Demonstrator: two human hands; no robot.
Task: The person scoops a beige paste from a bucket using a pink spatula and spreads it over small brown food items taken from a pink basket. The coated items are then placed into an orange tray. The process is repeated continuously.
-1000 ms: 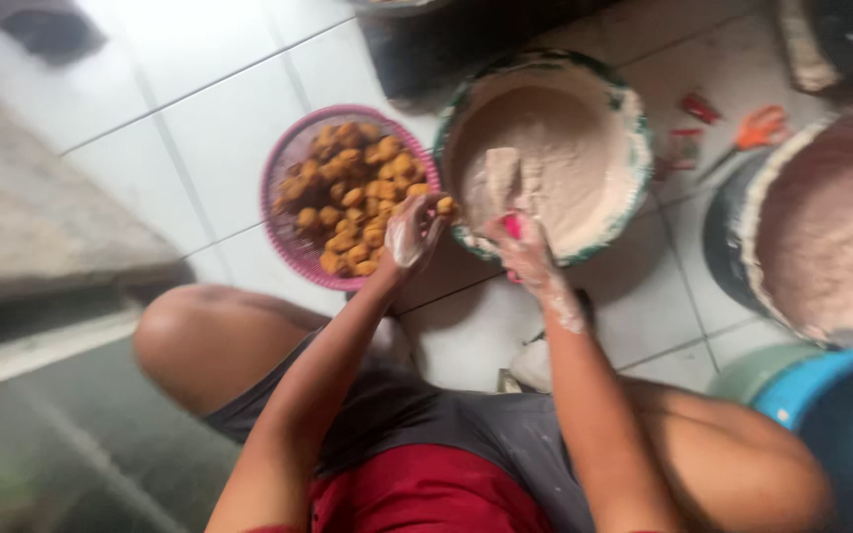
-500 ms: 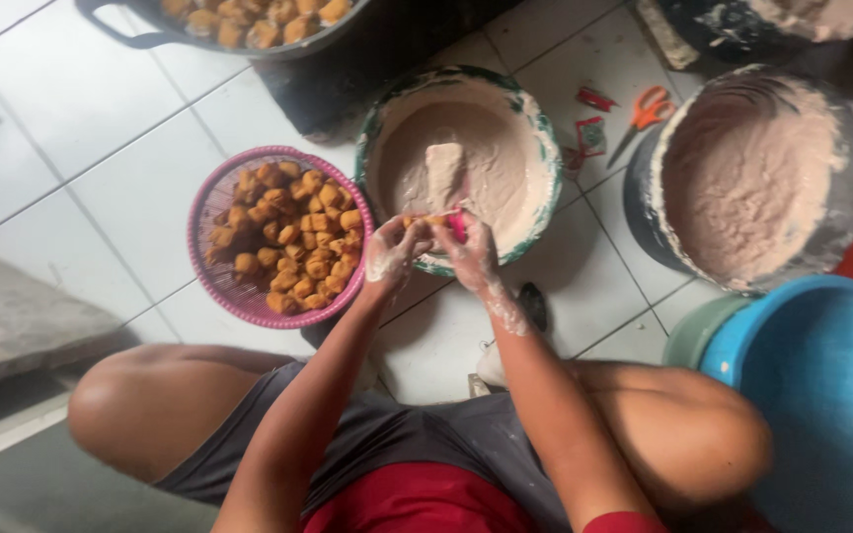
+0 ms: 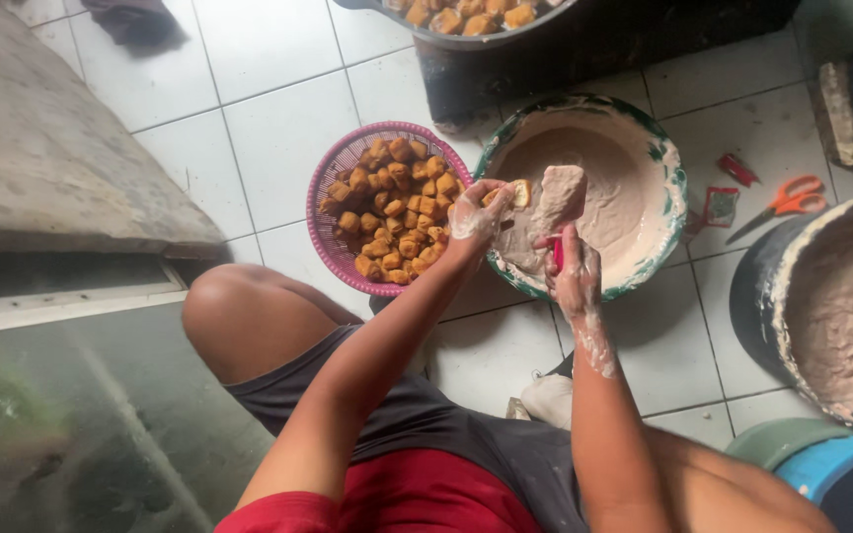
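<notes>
over the near edge of the green-rimmed bowl, both paste-smeared hands meet. the left hand is curled around a golden fried puff, fingers closed on it so only one end shows. the right hand is closed around a small pink-handled tool that carries a thick lump of pale paste, held right against the puff. judging by what lies around, the filling is well short of done: the pink basket just left of the bowl is heaped with plain puffs, the bowl holds plenty of paste, and the big dark tub to the right is full too. farther off, a tray of fried pieces sits at the top edge.
</notes>
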